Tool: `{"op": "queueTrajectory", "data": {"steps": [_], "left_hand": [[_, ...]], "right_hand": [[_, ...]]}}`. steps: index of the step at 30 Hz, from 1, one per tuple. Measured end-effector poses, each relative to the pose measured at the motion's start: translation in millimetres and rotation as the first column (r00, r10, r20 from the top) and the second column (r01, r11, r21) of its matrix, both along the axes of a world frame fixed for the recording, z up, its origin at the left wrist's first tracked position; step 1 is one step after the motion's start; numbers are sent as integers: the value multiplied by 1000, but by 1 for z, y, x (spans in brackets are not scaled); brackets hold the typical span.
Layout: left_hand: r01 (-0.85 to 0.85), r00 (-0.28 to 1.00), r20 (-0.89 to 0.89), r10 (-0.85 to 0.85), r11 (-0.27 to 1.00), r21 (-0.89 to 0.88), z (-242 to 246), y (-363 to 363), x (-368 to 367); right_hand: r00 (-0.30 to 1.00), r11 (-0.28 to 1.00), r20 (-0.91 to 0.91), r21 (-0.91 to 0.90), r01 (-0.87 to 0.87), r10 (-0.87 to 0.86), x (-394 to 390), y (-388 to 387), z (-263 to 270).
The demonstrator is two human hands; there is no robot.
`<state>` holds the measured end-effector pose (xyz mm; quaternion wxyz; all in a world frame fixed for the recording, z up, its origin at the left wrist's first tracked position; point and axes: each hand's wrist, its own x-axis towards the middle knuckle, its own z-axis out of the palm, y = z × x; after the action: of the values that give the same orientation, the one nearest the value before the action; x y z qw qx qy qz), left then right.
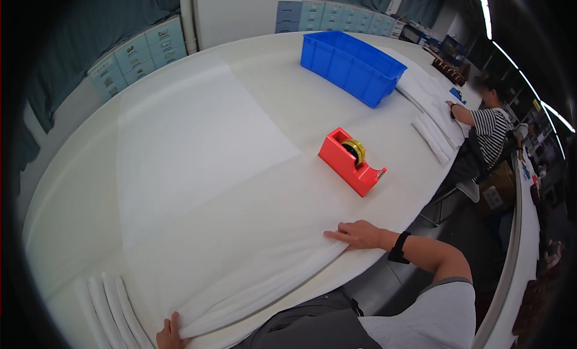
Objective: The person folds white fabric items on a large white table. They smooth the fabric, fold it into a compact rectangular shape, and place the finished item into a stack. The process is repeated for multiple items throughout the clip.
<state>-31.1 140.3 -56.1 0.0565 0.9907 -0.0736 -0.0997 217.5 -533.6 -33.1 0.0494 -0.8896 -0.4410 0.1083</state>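
A thin white sheet [194, 168] lies spread over the cloth-covered table, its near edge gathered into a long loose roll [270, 290]. At the right end of this roll my right hand [358, 235] grips it, fingers on top and pointing left, with a black band on the wrist. My left hand [170, 333] grips the roll's left end near the bottom of the view, partly cut off by the picture's edge. Beyond my right hand stands a red tape dispenser [345, 164] with a roll of yellowish tape. Several narrow white rolls [112, 308] lie side by side left of my left hand.
A blue plastic crate [347, 69] stands at the table's far side. Right of it are more white sheets [419, 87] and rolls [432, 137], where a person in a striped shirt [489, 128] sits. The table's curved near edge [374, 259] runs close to my body. Drawer cabinets [148, 47] line the wall.
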Motion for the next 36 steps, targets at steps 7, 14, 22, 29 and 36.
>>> {"op": "queueTrajectory", "data": {"steps": [7,14,22,29,36], "left_hand": [[156,966,152,-208,943,295,43,-6,83],[43,982,178,-57,996,82,2,16,81],[48,995,64,-71,949,310,35,-30,10],[40,999,-12,-38,982,184,20,2,62],[98,984,146,-106,993,61,35,-25,-1]], "right_hand": [[845,944,524,211,-253,109,56,26,-1],[955,973,294,229,-32,-38,51,15,-28],[929,977,369,181,-110,36,-24,-5,-6],[981,984,188,180,11,-45,36,12,-23],[990,990,144,143,-14,-7,-32,-14,-4]]}}
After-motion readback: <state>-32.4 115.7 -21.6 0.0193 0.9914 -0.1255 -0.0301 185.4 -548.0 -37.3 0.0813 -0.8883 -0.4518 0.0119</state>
